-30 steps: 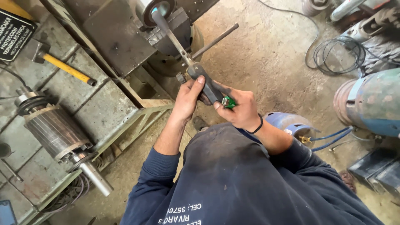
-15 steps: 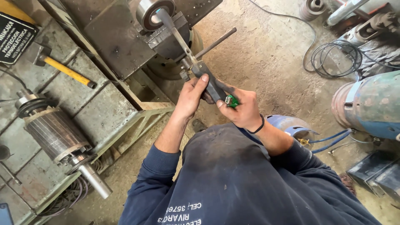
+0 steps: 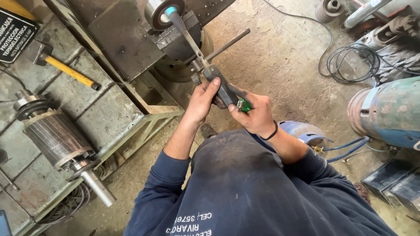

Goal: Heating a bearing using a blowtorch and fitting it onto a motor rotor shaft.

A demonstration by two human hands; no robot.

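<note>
Both my hands grip the dark handle of a long metal tool (image 3: 221, 85) with a green end. My left hand (image 3: 202, 101) wraps the handle from the left, and my right hand (image 3: 253, 112) holds its lower end. The tool's thin shaft (image 3: 188, 39) runs up to a round steel hub with a blue centre (image 3: 164, 11) on a dark steel machine block (image 3: 122, 35). A thin crossbar (image 3: 227, 43) sticks out to the right near the handle's top.
A motor rotor with a shaft (image 3: 59, 140) lies on the tiled bench at left, beside a yellow-handled hammer (image 3: 65, 70). Coiled cable (image 3: 350, 61), a blue-grey motor housing (image 3: 389, 111) and a blue gas cylinder (image 3: 306, 133) stand on the concrete floor at right.
The view has shifted slightly, with the hub and tool now sitting higher and more central. My hands keep the same grip on the handle.
</note>
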